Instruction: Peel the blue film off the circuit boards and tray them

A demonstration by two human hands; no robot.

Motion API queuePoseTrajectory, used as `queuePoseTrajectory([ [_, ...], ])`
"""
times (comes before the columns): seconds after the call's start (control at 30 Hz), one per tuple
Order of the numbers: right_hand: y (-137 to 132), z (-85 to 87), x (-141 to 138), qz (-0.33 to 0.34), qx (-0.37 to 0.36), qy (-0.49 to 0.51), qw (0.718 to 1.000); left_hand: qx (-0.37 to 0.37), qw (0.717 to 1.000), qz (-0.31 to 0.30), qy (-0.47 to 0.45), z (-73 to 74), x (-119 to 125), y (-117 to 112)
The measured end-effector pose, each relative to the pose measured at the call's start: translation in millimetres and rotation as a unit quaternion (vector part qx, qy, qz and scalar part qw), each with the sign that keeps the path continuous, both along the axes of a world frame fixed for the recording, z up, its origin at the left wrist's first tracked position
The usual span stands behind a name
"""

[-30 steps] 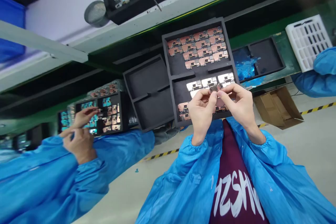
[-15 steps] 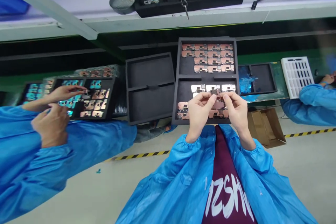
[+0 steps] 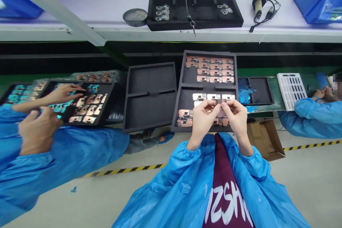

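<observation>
My left hand (image 3: 202, 121) and my right hand (image 3: 237, 117) meet over the near half of a black foam tray (image 3: 182, 91). Both pinch one small copper-coloured metal part (image 3: 220, 105) between fingertips. The tray's far compartment holds several rows of copper parts (image 3: 211, 68). Its near compartment holds shiny silver parts (image 3: 211, 97) and a few copper ones (image 3: 185, 117) at the near left. Blue sleeves cover both my forearms.
An empty black two-compartment tray (image 3: 151, 94) lies to the left. A person in blue on the left handles parts in another tray (image 3: 88, 103). A tray with blue film (image 3: 255, 91), a white grid tray (image 3: 291, 91), a cardboard box (image 3: 263, 139) and another person's arm sit to the right. A shelf tray (image 3: 195, 12) is above.
The view has swung level and pulled back, showing more of the upper shelf. My hands stay pinched together on the small part over the tray. The person on the left keeps shifting hands.
</observation>
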State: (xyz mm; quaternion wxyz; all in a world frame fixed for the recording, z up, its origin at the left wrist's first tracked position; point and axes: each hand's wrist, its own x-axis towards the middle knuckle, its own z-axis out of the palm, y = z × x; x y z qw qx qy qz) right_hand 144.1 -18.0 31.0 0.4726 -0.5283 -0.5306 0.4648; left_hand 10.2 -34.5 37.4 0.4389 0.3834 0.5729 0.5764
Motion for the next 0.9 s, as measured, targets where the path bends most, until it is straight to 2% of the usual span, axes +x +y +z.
queuePoseTrajectory([
  [0.13,-2,-4.7,-3,-0.017,0.008,0.019,1.0,0.008,1.0,-0.011,0.005,2.0,-1,1],
  [0.23,-2,-6.5,-4,-0.021,0.02,0.01,1.0,-0.008,1.0,-0.01,-0.026,0.9,-1,4],
  [0.4,0,-3.8,1,0.004,0.044,0.016,0.999,-0.062,0.989,-0.019,-0.131,-3.0,-2,7],
  [0.5,-1,-2.7,2,0.019,0.027,0.036,0.999,-0.067,0.981,-0.013,-0.18,-4.7,-2,8],
  [0.7,-2,-5.3,3,0.054,0.024,0.025,0.998,-0.057,0.972,-0.01,-0.229,-5.3,-4,9],
  [0.9,0,-7.0,3,0.059,0.039,0.002,0.997,-0.056,0.96,-0.021,-0.274,-8.6,-4,9],
])
